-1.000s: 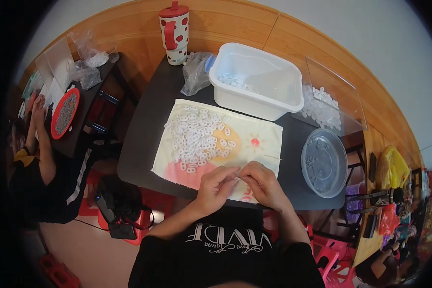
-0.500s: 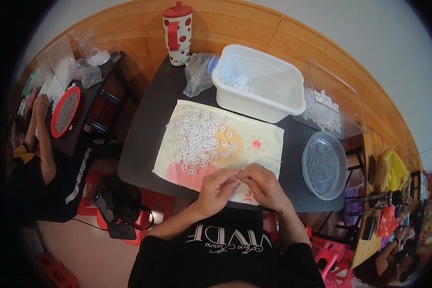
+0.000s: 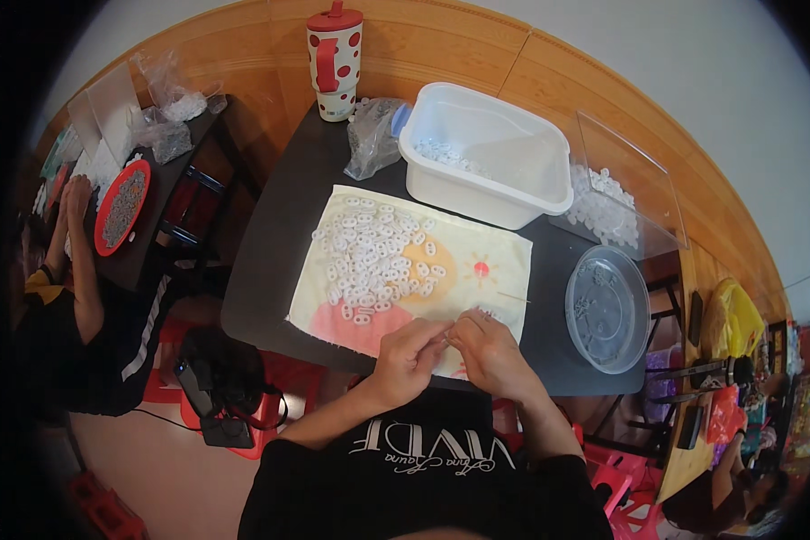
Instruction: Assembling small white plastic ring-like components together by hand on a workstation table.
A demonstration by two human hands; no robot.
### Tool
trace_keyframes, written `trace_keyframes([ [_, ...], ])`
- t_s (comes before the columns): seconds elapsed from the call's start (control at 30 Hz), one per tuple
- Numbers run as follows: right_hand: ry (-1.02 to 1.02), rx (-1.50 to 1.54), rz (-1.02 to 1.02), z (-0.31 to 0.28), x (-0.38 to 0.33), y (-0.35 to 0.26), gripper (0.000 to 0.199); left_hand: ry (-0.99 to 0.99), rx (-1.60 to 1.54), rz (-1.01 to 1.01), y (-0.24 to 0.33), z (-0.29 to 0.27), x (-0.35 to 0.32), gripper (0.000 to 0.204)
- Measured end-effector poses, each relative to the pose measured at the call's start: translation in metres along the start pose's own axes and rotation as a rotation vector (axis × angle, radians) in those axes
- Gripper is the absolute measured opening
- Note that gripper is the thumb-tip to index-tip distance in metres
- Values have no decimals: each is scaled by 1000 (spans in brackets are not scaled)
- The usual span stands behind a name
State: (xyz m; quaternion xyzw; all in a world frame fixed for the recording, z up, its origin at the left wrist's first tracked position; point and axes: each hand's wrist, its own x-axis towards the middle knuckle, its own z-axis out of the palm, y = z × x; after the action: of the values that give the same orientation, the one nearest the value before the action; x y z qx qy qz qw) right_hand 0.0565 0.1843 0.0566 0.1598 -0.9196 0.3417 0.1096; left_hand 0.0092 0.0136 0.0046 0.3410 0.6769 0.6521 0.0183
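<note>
My left hand (image 3: 407, 357) and my right hand (image 3: 490, 355) meet over the near edge of a pale yellow cloth (image 3: 504, 261). Fingertips of both are pinched together around something small and whitish, mostly hidden between them. Left of and beyond my hands, many small white plastic pieces (image 3: 369, 256), oval with two holes each, lie loosely heaped on the cloth. A thin, straight, needle-like stick (image 3: 515, 297) rests at the cloth's right side, beyond my right hand.
Behind the cloth stand a white plastic tub (image 3: 477, 193) with small pieces inside, a crumpled clear bag (image 3: 372, 139) and a spotted tumbler (image 3: 335, 67). To the right are a clear round dish (image 3: 607, 310) and a clear box (image 3: 616, 211) of white pieces. Another person's hands (image 3: 76, 198) work at the left.
My right hand has turned, its back now more upward, and shifted slightly left. My left hand stays almost in place, fingertips still together with the right's.
</note>
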Motion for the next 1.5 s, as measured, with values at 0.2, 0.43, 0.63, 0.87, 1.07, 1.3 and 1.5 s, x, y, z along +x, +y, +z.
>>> trace_keyframes([
  [0.2,23,361,186,-4,-5,1,10,13,-127,-78,1,0,0,31],
  [0.43,286,484,368,-13,-15,12,11,16,-126,-61,-1,-1,0,35],
  [0.63,211,429,295,-9,-17,11,13,13,-159,-71,-1,-1,2,35],
  [0.87,203,481,196,-1,-2,5,16,3,-181,-62,-4,-1,2,38],
  [1.07,177,473,220,1,0,1,24,12,-219,-102,-7,2,-2,44],
  [1.3,224,333,119,8,0,-1,22,12,-278,-127,-11,2,-3,45],
  [1.5,256,208,14,18,0,1,20,12,-303,-132,-9,3,-4,43],
])
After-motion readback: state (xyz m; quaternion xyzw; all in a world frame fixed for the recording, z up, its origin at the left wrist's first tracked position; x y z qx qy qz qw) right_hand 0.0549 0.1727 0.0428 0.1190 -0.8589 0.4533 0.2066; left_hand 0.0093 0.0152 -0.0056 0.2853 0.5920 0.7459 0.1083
